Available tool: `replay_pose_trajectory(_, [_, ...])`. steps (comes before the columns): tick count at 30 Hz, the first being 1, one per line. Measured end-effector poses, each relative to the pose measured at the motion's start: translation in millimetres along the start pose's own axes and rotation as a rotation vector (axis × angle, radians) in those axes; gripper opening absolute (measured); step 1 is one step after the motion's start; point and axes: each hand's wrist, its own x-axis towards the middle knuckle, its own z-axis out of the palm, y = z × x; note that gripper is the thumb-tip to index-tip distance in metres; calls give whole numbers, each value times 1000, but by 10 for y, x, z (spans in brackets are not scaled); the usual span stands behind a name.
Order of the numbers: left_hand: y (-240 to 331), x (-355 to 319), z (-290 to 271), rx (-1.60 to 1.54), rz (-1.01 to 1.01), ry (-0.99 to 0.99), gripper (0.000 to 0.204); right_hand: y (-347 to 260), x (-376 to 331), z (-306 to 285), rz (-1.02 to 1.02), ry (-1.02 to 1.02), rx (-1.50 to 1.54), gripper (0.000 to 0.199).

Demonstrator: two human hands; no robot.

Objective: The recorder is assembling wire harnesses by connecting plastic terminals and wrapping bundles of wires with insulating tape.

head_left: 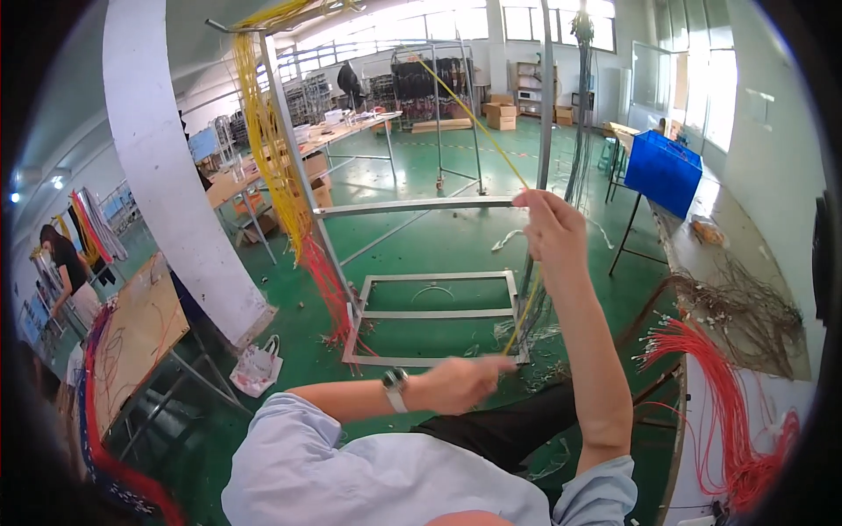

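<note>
A thin yellow wire (478, 123) slants down from the upper middle to my right hand (554, 226), whose fingers pinch it beside the crossbar of a metal rack (417, 206). Below that hand the wire runs on to my left hand (460, 384), low in front of my body. That hand is closed around it and slightly blurred; a watch (395, 386) is on its wrist. Long yellow wires (272, 149) hang at the rack's left post, with red wires (323, 280) below them. Dark grey-green wires (581, 114) hang by the right post.
To the right, red wires (719, 394) and a brown wire bundle (737, 302) lie on a bench near a blue bin (664, 171). At left are a white pillar (175, 158), a wooden table (140, 342), a bag (257, 366) and another person (66, 267).
</note>
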Motion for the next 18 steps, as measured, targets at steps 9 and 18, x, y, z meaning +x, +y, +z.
replay_pose_trajectory(9, [-589, 1357, -1583, 33, 101, 643, 46, -272, -113, -1061, -107, 99, -350, 24])
replay_pose_trajectory(18, [-720, 2519, -5293, 305, 309, 2013, 29, -701, 36, -1588, -202, 102, -522, 15])
